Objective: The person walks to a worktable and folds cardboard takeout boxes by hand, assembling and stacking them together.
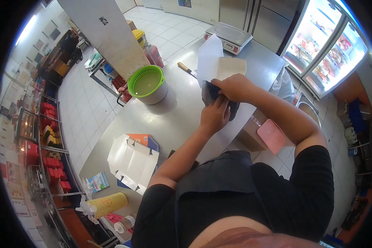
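Observation:
My right hand [234,87] is closed on the upper edge of a black, folded-looking thing [211,91] at the table's right side; its exact kind does not show. Just below, my left hand [215,114] lies against the same black thing, its fingers bent and partly pressed together. A white sheet [208,58] stands up behind my hands, and more white sheet lies under them. Beside it is a pale tan, paper-like piece [232,67]. To the left lies a knife [187,69] with a wooden handle.
A green strainer [161,84] sits in a pale bucket [155,96] on the steel table [120,120]. Behind stands a scale [228,37]. An unfolded white carton [134,163], a yellow roll [107,205] and a lidded cup [125,223] lie nearer. A lit display fridge [324,45] stands right.

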Action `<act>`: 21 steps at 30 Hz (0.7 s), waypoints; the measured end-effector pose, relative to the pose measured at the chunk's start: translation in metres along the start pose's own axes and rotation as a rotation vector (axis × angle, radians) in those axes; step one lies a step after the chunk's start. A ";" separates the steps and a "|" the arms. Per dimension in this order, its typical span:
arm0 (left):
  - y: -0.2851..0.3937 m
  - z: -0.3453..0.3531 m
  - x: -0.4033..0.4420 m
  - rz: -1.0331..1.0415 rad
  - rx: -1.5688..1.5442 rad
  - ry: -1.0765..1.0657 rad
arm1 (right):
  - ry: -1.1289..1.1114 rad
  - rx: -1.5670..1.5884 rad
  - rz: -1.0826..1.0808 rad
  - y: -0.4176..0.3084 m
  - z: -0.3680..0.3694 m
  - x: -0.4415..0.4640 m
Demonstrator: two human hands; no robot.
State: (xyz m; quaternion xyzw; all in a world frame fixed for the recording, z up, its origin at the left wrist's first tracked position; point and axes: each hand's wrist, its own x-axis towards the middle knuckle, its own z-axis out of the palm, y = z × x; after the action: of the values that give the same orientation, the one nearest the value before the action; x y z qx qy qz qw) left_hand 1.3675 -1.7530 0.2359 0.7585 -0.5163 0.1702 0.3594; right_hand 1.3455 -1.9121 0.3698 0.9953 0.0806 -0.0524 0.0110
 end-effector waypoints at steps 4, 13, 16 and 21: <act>-0.003 0.005 0.001 0.037 0.004 0.017 | 0.033 -0.020 -0.012 0.000 0.008 0.000; -0.004 0.008 0.003 0.017 -0.008 0.023 | 0.088 0.007 0.035 0.004 0.037 -0.001; -0.008 0.011 0.006 0.004 -0.029 0.037 | 0.077 0.156 0.075 0.011 0.043 0.004; -0.011 0.017 0.011 -0.013 -0.037 0.063 | -0.090 0.068 0.089 0.009 0.031 0.006</act>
State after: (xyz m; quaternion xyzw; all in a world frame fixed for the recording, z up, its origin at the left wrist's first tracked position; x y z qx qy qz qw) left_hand 1.3803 -1.7700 0.2267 0.7494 -0.5028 0.1820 0.3906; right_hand 1.3493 -1.9215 0.3380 0.9944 0.0340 -0.0991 -0.0167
